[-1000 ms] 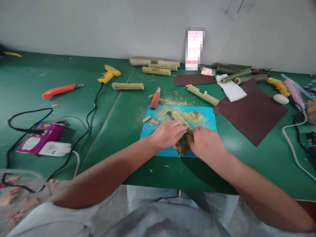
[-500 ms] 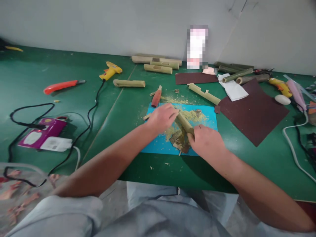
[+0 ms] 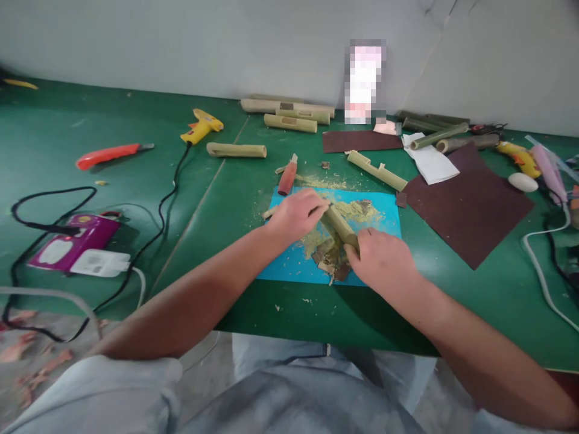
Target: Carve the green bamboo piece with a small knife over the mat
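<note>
Over the blue sheet (image 3: 283, 271) I hold a bamboo tube (image 3: 341, 224) at a slant. My right hand (image 3: 384, 256) is wrapped round its nearer end. At the far end, the fingers of my left hand (image 3: 298, 212) are closed in a pinch against the tube; whether something small is also between them I cannot tell. Below the tube lies a heap of brown scraps (image 3: 332, 259) and pale shavings, with yellowish dust (image 3: 357, 211) spread beyond it. A red-handled knife (image 3: 287, 178) rests just past my left hand, its blade pointing away.
Bamboo pieces (image 3: 289, 123) lie along the wall, and a notched one (image 3: 377, 170) sits beyond the sheet. Brown sandpaper sheets (image 3: 470, 211) are to the right. On the left are a yellow glue gun (image 3: 201, 126), an orange cutter (image 3: 108, 155) and a purple power strip (image 3: 76, 241) with trailing cords.
Both hands keep nearly the same hold on the bamboo tube, which has barely moved. The camera view has shifted slightly.
</note>
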`<move>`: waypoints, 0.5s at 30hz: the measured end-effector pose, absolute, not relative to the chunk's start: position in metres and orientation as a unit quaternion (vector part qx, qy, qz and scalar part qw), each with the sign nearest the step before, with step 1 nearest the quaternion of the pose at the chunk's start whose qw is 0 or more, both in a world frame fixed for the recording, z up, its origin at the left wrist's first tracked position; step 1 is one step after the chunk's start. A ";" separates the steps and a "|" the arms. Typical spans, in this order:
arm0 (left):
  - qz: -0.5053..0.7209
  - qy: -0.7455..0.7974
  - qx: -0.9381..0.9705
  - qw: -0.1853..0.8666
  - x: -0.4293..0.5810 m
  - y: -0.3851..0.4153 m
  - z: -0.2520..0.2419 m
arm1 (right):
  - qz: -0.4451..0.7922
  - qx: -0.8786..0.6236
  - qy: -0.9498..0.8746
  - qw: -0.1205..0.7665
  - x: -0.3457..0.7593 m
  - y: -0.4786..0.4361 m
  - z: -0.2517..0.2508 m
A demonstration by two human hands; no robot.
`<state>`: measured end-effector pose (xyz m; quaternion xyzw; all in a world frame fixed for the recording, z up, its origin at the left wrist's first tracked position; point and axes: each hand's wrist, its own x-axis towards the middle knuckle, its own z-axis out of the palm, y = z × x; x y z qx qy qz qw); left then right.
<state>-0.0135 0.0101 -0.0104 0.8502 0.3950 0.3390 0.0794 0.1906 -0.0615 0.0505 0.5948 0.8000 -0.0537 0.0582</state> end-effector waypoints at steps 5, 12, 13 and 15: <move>0.292 0.342 0.885 0.115 -0.009 0.001 -0.007 | -0.066 0.593 0.799 0.070 0.190 -0.062 0.051; 0.318 0.390 0.862 0.063 -0.011 0.003 -0.009 | -0.068 0.597 0.797 0.065 0.190 -0.061 0.052; 0.299 0.368 0.878 0.072 -0.010 0.001 -0.009 | -0.072 0.596 0.797 0.067 0.190 -0.061 0.052; 0.268 0.336 0.898 0.092 -0.008 -0.001 -0.010 | -0.076 0.595 0.797 0.068 0.190 -0.061 0.051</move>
